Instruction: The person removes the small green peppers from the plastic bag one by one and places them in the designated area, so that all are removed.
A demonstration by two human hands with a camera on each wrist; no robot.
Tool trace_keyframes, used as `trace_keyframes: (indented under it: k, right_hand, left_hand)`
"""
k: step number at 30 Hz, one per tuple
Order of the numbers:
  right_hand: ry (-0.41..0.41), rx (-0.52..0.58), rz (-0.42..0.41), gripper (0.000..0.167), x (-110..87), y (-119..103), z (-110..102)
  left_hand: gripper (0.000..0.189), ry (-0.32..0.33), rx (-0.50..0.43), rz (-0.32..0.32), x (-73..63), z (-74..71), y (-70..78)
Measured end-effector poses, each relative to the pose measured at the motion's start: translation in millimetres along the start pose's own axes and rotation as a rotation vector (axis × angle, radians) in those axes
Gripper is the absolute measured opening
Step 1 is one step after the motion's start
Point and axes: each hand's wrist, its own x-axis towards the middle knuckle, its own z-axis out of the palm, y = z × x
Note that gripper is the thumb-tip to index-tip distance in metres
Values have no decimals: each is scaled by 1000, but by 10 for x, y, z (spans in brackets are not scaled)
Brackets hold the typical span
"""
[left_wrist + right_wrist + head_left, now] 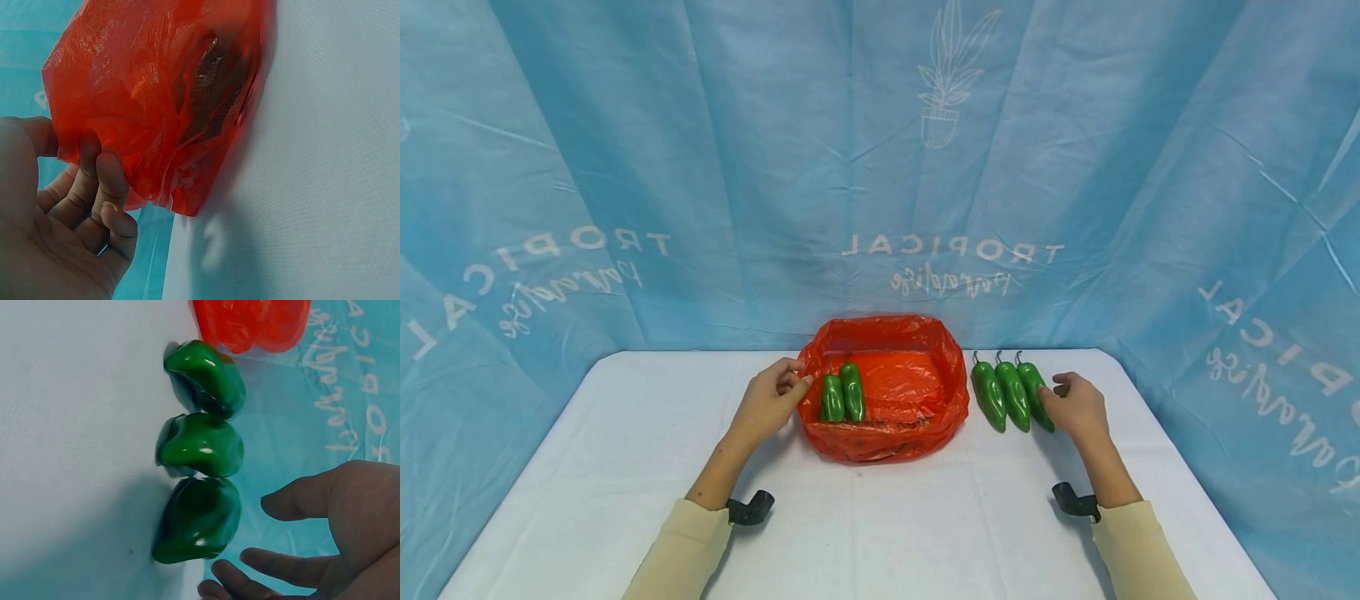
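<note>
A red plastic bag (880,446) stands on the table with its mouth spread wide. My left hand (772,398) pinches its left rim; in the left wrist view the thumb and fingers meet at the bag's (125,94) edge. Two green peppers (853,392) lie side by side inside the bag, toward its left. Three more green peppers (1013,396) are lined up to the right of the bag, stems pointing away. My right hand (1075,407) is beside the rightmost pepper (200,519), thumb and fingers spread apart with nothing between them.
A white cloth (850,533) covers the table. Blue printed curtains (880,167) hang close behind its far edge and along both sides. Each wrist carries a black camera mount (751,507).
</note>
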Motion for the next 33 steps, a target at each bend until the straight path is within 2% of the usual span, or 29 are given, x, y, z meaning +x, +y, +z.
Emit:
trace_keyframes:
  k: [4,15,25,33]
  right_hand:
    - [35,-1,-36,54,-41,-67,-21]
    - [102,79,-122,46,-177,-362,-52]
    - [96,120,-247,40,-307,-591,6]
    - [74,149,-295,38,-410,-794,112]
  left_hand:
    - [27,-3,4,2,6,1,-12]
    - [26,-7,-3,4,15,0,10]
    - [26,-8,3,0,20,6,8]
    - [26,-13,7,-10,-2,12,8]
